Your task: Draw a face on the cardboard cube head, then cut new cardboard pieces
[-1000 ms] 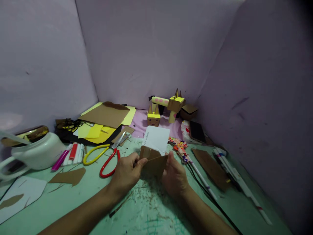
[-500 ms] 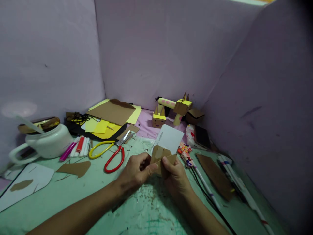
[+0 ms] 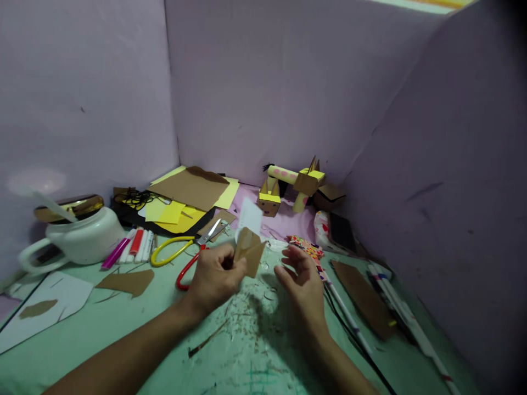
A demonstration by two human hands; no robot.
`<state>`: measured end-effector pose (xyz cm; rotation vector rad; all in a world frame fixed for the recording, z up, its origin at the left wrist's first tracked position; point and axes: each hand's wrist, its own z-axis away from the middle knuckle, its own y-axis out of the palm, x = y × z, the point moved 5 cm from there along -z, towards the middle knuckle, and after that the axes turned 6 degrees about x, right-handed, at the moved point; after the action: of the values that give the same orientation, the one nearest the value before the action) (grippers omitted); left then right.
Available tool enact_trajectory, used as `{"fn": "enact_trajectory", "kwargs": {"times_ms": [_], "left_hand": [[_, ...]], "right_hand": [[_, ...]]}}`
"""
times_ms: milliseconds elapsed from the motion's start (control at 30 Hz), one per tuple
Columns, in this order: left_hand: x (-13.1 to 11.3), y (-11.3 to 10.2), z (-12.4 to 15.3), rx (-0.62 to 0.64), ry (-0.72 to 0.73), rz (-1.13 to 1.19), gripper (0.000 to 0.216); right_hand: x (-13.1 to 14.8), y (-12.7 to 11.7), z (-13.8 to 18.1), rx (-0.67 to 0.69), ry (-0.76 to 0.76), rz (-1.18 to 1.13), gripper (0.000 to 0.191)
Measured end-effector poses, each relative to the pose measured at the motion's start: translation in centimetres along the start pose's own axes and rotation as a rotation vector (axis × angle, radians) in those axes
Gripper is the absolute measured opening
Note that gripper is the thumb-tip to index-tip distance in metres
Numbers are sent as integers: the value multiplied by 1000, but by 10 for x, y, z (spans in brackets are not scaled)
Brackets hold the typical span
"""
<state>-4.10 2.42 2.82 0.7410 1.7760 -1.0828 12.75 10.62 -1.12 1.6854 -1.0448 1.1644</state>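
My left hand [image 3: 218,274] pinches a small folded piece of cardboard [image 3: 250,253] above the middle of the table. A white card [image 3: 250,216] rises behind that piece, blurred, and seems to be held together with it. Fingers parted and slightly curled, my right hand [image 3: 302,282] is empty, a short way right of the cardboard. Behind it lies a flower-patterned object [image 3: 307,247]. Scissors [image 3: 202,241] with one yellow and one red handle lie just beyond my left hand, which partly covers the red loop.
Markers [image 3: 138,244] lie beside a white mug [image 3: 88,238] on the left. Yellow and brown sheets [image 3: 191,189] are stacked behind. A cardboard giraffe-like figure [image 3: 307,181] and a small box head [image 3: 269,204] stand at the back. A brown cardboard strip [image 3: 362,296] lies right, near a phone [image 3: 341,230].
My right hand has let go of the cardboard and opened. My left hand has carried the cardboard and white card slightly left, turning them.
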Motion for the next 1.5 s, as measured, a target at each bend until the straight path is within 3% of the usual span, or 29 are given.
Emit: {"fn": "enact_trajectory", "kwargs": {"times_ms": [100, 200, 333, 400, 467, 533, 567, 600, 700, 800, 900, 967, 1133, 1333, 1500], "left_hand": [[-5, 2, 0, 21, -14, 71, 28], [-11, 13, 6, 118, -8, 137, 25], [-23, 21, 17, 307, 182, 216, 25], [-30, 8, 20, 179, 330, 98, 19], [-32, -14, 19, -84, 386, -68, 13], [-28, -35, 14, -260, 325, -116, 17], [-24, -42, 10, -277, 258, -85, 19], [-18, -44, 4, -235, 171, -26, 21], [-3, -33, -8, 71, -65, 158, 32], [-1, -11, -7, 320, -162, 211, 33], [-1, 7, 2, 457, -214, 217, 27], [-1, 13, 6, 464, -232, 220, 25], [3, 13, 6, 336, -212, 230, 28], [7, 19, 7, 295, -236, 331, 35], [15, 14, 1, 242, -292, 455, 46]], "right_hand": [[21, 18, 11, 236, -425, 346, 51], [19, 31, 17, 375, -512, 431, 46], [9, 17, 7, 223, -277, 276, 27], [3, 6, 0, 147, -91, 154, 18], [-3, 1, -6, 168, 71, 32, 22], [-7, 2, -11, 270, 181, -58, 34], [-9, 3, -12, 327, 221, -84, 38], [-11, 5, -13, 377, 256, -100, 41], [-15, 12, -11, 492, 348, -134, 42], [-13, 15, -7, 542, 395, -132, 37], [-8, 15, -5, 551, 414, -120, 35], [-7, 14, -6, 526, 419, -125, 33], [-16, 17, 0, 413, 420, -249, 37], [-14, 24, 7, 411, 415, -356, 42], [-5, 23, 7, 494, 473, -393, 46]]}}
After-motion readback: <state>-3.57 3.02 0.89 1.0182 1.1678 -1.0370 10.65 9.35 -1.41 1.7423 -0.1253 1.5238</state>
